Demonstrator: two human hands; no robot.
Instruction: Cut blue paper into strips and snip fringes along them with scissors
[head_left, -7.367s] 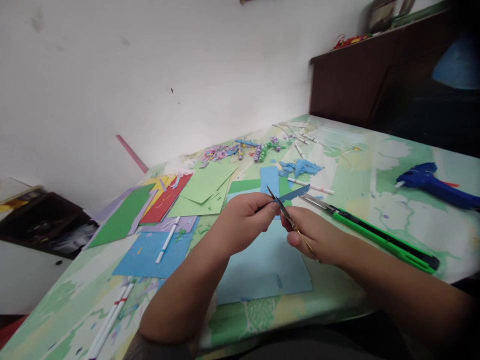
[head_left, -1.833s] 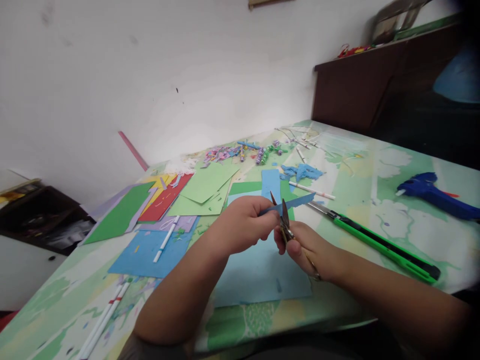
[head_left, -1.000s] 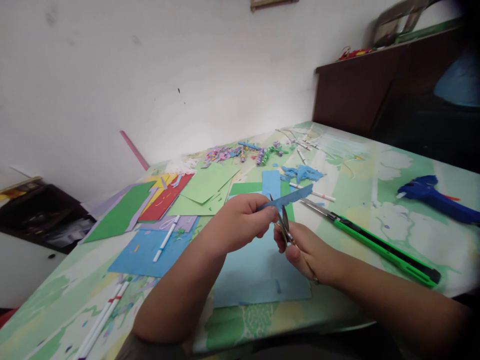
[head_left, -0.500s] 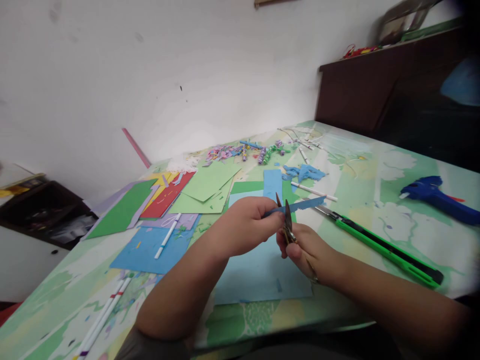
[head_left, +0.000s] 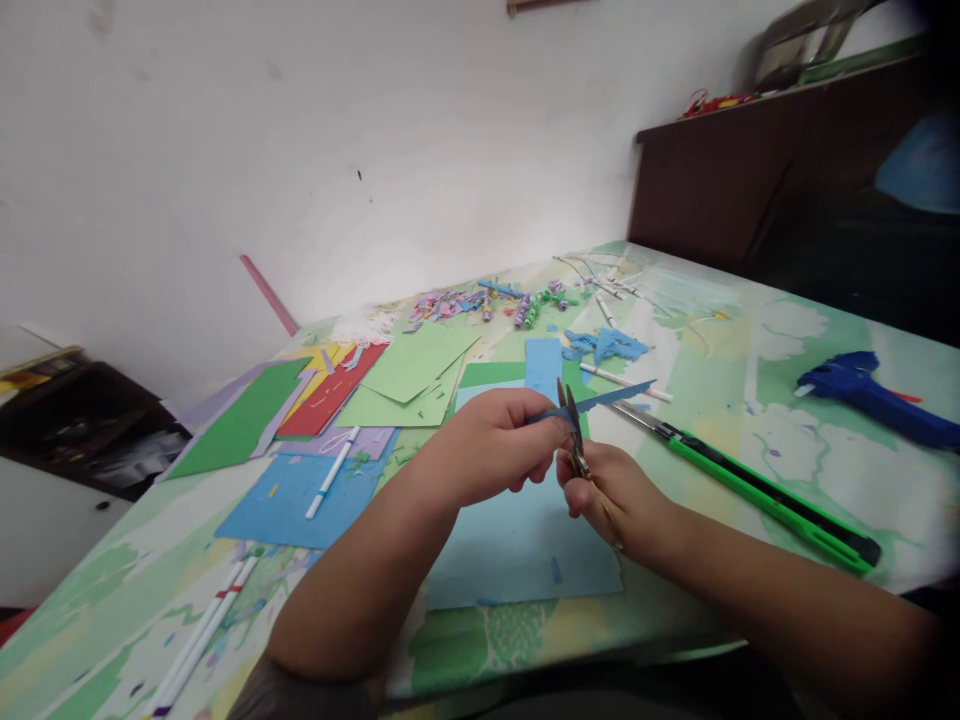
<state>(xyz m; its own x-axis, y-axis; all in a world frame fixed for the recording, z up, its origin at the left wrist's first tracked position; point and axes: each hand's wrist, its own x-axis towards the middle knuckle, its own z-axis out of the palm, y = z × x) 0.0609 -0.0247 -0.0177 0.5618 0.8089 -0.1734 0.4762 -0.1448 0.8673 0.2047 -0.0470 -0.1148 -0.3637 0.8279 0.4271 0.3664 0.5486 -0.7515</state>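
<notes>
My left hand [head_left: 510, 440] pinches a narrow blue paper strip [head_left: 619, 396] between thumb and fingers; the strip's far end points right and its edge is notched. In my right hand [head_left: 600, 485] is a pair of scissors [head_left: 576, 440], fingers closed on the handles. The blades point up and lie across the strip, close to my left fingertips. Beneath both hands lies a light blue sheet of paper [head_left: 517, 560] with small blue scraps on it. Behind the hands is a flat blue paper rectangle [head_left: 544, 365] on a green sheet.
A green utility knife [head_left: 765, 495], blade out, and a blue glue gun [head_left: 877, 400] lie to the right. Coloured sheets, including light green paper [head_left: 409, 370], spread leftward. Fringed blue paper pieces [head_left: 607, 345], white sticks [head_left: 202, 630] and paper scraps [head_left: 442, 308] lie about the table.
The scissor blades have drawn closer together across the strip, and the strip's free end has tilted slightly upward. Both hands stay nearly in place.
</notes>
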